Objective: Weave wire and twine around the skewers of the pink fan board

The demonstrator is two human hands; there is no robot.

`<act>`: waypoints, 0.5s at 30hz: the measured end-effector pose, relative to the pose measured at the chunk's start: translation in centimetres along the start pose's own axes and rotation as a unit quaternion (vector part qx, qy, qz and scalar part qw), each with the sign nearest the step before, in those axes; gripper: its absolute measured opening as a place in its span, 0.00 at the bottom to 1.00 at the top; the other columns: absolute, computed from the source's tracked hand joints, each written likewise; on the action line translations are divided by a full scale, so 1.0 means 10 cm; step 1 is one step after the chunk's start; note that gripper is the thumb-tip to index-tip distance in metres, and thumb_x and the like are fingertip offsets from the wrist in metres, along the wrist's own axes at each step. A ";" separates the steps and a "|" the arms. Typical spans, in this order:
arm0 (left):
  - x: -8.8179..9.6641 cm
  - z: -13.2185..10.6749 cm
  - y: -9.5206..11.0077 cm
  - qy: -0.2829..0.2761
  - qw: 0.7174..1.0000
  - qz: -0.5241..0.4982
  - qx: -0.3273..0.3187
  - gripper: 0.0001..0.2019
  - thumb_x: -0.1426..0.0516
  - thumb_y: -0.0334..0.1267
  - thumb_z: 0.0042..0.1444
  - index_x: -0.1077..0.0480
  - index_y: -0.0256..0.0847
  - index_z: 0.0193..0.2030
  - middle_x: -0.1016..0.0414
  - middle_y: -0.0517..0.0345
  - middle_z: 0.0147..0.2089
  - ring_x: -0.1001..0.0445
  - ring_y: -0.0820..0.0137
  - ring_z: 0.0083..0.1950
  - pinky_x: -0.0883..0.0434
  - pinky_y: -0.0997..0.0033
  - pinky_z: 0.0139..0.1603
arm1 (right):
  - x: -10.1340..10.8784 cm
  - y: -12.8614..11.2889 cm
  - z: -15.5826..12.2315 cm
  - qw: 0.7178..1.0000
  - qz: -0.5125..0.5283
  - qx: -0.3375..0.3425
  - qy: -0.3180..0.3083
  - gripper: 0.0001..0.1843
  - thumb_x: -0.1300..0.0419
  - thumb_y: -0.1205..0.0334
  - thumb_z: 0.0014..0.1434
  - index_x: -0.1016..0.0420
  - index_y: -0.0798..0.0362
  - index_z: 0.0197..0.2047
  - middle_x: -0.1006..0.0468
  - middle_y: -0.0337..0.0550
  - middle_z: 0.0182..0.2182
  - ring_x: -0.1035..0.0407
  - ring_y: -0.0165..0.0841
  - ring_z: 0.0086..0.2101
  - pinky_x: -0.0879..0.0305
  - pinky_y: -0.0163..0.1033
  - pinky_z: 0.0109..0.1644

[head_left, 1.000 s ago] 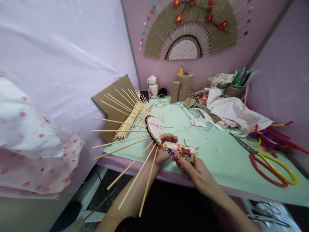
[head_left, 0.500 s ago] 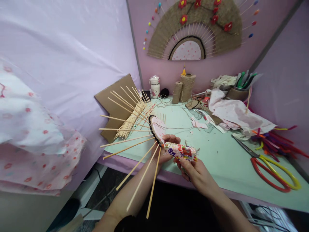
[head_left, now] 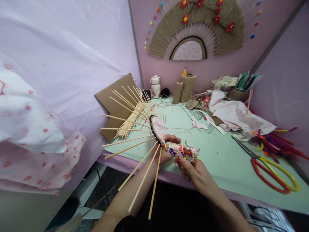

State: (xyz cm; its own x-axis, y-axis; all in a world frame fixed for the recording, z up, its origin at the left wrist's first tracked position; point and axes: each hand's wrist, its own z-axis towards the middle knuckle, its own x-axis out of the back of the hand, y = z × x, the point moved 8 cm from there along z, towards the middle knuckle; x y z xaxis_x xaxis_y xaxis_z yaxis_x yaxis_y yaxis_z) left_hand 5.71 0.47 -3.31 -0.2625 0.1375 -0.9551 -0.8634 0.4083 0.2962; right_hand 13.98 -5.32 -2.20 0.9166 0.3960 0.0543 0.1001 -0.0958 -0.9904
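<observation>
My left hand [head_left: 170, 149] is closed on a half-round fan base [head_left: 158, 126] covered in pink dotted fabric with a black braided edge. Thin wooden sticks [head_left: 127, 130] spread out from that edge like rays. In my right hand [head_left: 193, 169] is a glue gun [head_left: 182, 151] wrapped in colourful patterned material. Its orange tip meets or nearly meets the lower end of the black edge, close to the lowest sticks. The left fingers are partly hidden behind the glue gun. A thin string runs across the fan base and off to the right over the table.
A bundle of loose sticks [head_left: 129, 125] lies by bent cardboard [head_left: 113, 96]. Twine spools [head_left: 187, 88] and a white bottle [head_left: 155, 87] stand at the back. Scissors [head_left: 270, 170], pipe cleaners [head_left: 277, 145] and crumpled fabric [head_left: 236, 109] lie right. A finished fan [head_left: 224, 42] hangs on the wall.
Almost nothing differs. The whole view has shifted very slightly, and the sticks sit a little further right. Both hands keep their hold, with the glue gun tip at the same edge.
</observation>
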 end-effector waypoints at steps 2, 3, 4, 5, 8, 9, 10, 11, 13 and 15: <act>0.00 0.00 0.00 -0.002 1.000 0.001 -0.002 0.24 0.29 0.40 0.29 0.39 0.42 0.27 0.30 0.63 0.33 0.30 0.66 0.45 0.40 0.61 0.53 | 0.01 0.00 0.00 1.000 -0.006 0.000 0.003 0.27 0.52 0.35 0.58 0.40 0.54 0.29 0.44 0.34 0.19 0.49 0.25 0.20 0.51 0.34 0.22; 0.00 0.00 0.00 -0.002 1.000 0.000 -0.003 0.24 0.29 0.40 0.29 0.39 0.42 0.28 0.30 0.63 0.34 0.30 0.66 0.45 0.40 0.61 0.53 | 0.01 0.00 0.00 1.000 -0.009 0.000 0.003 0.28 0.52 0.35 0.58 0.39 0.54 0.29 0.44 0.33 0.19 0.49 0.25 0.19 0.51 0.34 0.22; 0.00 0.00 0.00 -0.003 1.000 -0.002 -0.002 0.24 0.29 0.40 0.29 0.39 0.42 0.28 0.30 0.62 0.34 0.30 0.66 0.46 0.40 0.61 0.53 | 0.01 0.00 -0.01 1.000 -0.011 -0.001 0.002 0.28 0.52 0.34 0.57 0.39 0.54 0.29 0.44 0.33 0.18 0.49 0.25 0.19 0.51 0.34 0.22; 0.00 0.00 0.00 -0.004 1.000 -0.006 0.000 0.24 0.29 0.40 0.29 0.38 0.42 0.28 0.30 0.62 0.34 0.30 0.66 0.46 0.40 0.61 0.53 | 0.01 0.00 -0.01 1.000 -0.012 -0.001 0.002 0.29 0.53 0.34 0.57 0.39 0.54 0.29 0.44 0.33 0.18 0.49 0.25 0.19 0.51 0.34 0.22; 0.00 -0.01 -0.01 -0.006 1.000 -0.011 0.006 0.24 0.29 0.39 0.29 0.38 0.42 0.28 0.29 0.62 0.34 0.30 0.66 0.46 0.39 0.61 0.53 | 0.02 0.00 -0.01 1.000 -0.017 -0.004 0.004 0.29 0.53 0.33 0.57 0.39 0.54 0.29 0.45 0.32 0.17 0.49 0.25 0.19 0.51 0.34 0.22; 0.00 -0.01 0.00 -0.003 1.000 -0.007 0.003 0.23 0.29 0.40 0.29 0.38 0.42 0.28 0.29 0.62 0.34 0.30 0.65 0.46 0.39 0.61 0.53 | 0.02 0.00 -0.02 1.000 -0.018 -0.003 0.005 0.29 0.53 0.34 0.57 0.39 0.54 0.29 0.45 0.32 0.18 0.49 0.25 0.19 0.51 0.34 0.22; 0.00 -0.01 0.00 0.000 1.000 0.000 -0.001 0.23 0.29 0.41 0.30 0.38 0.42 0.28 0.29 0.62 0.34 0.30 0.65 0.46 0.39 0.60 0.53 | 0.03 0.00 -0.02 1.000 -0.018 -0.002 0.004 0.28 0.53 0.34 0.58 0.39 0.54 0.29 0.45 0.32 0.18 0.49 0.25 0.19 0.51 0.34 0.22; 0.00 -0.02 0.01 0.002 1.000 0.007 -0.006 0.23 0.29 0.42 0.31 0.38 0.43 0.28 0.30 0.61 0.34 0.29 0.65 0.46 0.39 0.60 0.53 | 0.03 -0.01 -0.02 1.000 -0.020 -0.001 0.004 0.27 0.53 0.35 0.58 0.39 0.54 0.29 0.45 0.33 0.18 0.49 0.25 0.19 0.51 0.34 0.22; 0.00 -0.02 0.02 0.004 1.000 0.010 -0.013 0.23 0.29 0.43 0.30 0.38 0.43 0.28 0.30 0.61 0.34 0.29 0.64 0.45 0.38 0.59 0.52 | 0.04 -0.03 -0.03 1.000 -0.025 0.003 0.006 0.26 0.52 0.38 0.59 0.38 0.54 0.30 0.44 0.33 0.19 0.48 0.25 0.20 0.50 0.33 0.22; -0.01 -0.02 0.01 0.004 1.000 0.005 -0.012 0.23 0.29 0.42 0.29 0.38 0.43 0.28 0.30 0.61 0.34 0.30 0.64 0.45 0.38 0.59 0.51 | 0.06 -0.06 -0.04 0.999 -0.034 0.007 0.014 0.24 0.51 0.39 0.60 0.38 0.54 0.30 0.43 0.34 0.19 0.48 0.26 0.20 0.49 0.33 0.22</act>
State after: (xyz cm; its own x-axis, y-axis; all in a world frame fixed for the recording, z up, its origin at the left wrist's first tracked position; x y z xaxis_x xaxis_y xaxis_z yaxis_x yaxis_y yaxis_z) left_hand 5.53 0.33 -3.21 -0.2750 0.1335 -0.9521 -0.8708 0.3852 0.3055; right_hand 14.61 -5.41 -1.55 0.9183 0.3758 0.1246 0.1574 -0.0576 -0.9859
